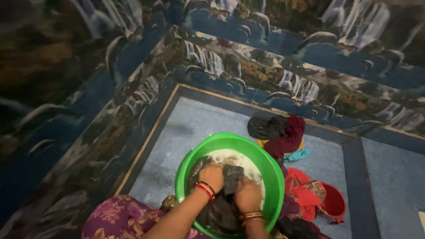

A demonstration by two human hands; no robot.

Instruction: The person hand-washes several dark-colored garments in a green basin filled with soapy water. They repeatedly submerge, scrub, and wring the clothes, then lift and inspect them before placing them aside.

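So the washing looks like it's mid-way: the dark grey garment [223, 194] is already soaked and sitting in the green plastic basin [270, 170], in the sudsy water [234, 158], getting scrubbed. Left hand [212, 176] and right hand [248, 194] are both clenched into the cloth, fingers curled tight and bunching it. The garment looks heavy, wrinkled and wet. A heap of clothes [281, 132] lies on the floor just past the basin, seemingly not washed yet.

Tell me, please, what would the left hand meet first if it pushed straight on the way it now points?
The left hand already grips the dark cloth; pushing on, it would probably meet the soapy water, then the far wall of the green basin. Depth is unclear.
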